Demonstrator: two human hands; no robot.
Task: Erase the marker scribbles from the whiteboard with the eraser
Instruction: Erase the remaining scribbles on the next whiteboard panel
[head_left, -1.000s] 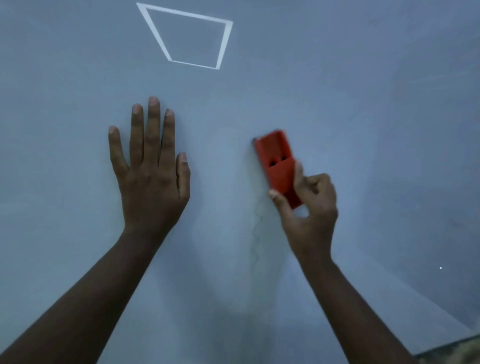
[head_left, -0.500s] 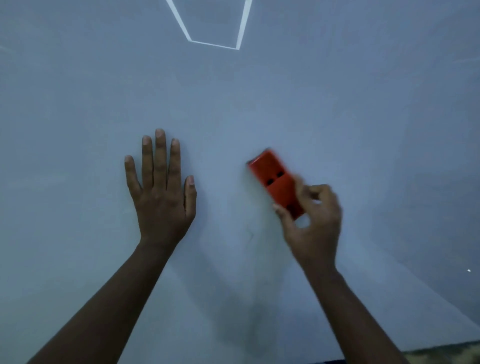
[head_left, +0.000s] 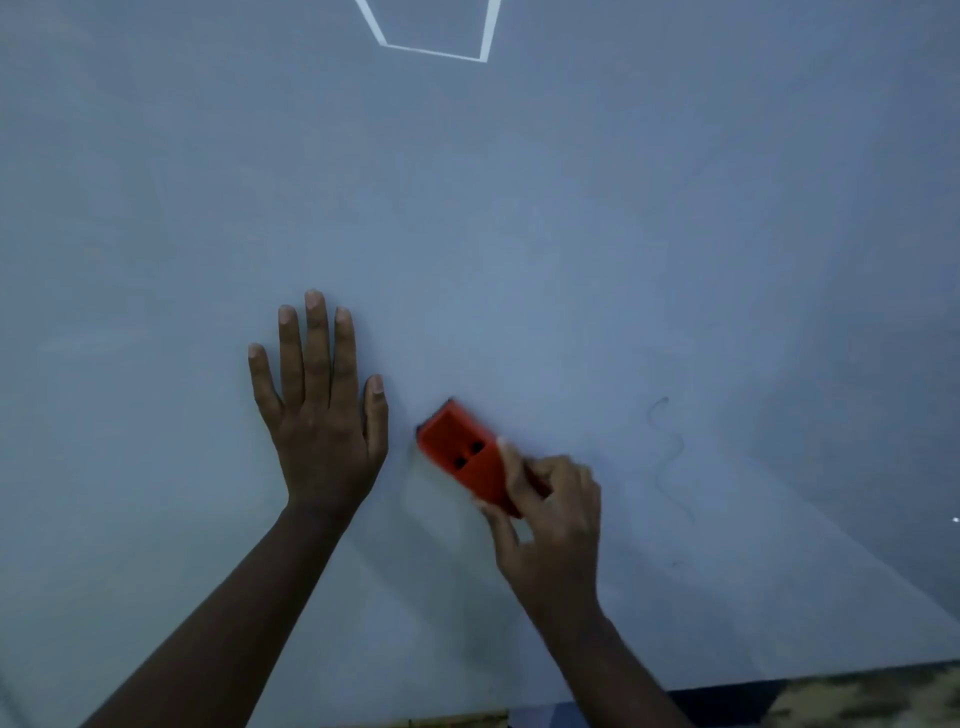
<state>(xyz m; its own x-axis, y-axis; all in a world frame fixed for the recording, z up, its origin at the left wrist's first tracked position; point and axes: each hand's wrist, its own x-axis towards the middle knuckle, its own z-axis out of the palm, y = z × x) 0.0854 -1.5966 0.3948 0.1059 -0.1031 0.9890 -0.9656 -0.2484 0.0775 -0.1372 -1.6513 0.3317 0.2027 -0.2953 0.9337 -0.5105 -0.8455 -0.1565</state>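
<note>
Right hand (head_left: 553, 525) grips red eraser (head_left: 465, 453) flat on whiteboard (head_left: 571, 234). Left hand (head_left: 322, 415) flat, fingers straight, just left of it. Faint scribble (head_left: 667, 452) to the right.

my left hand (head_left: 324, 431) lies flat with straight fingers (head_left: 317, 343) on the whiteboard (head_left: 519, 234), while my right hand (head_left: 553, 525) grips the red eraser (head_left: 462, 454) just beside it, a faint squiggle (head_left: 667, 452) off to the right.
</note>
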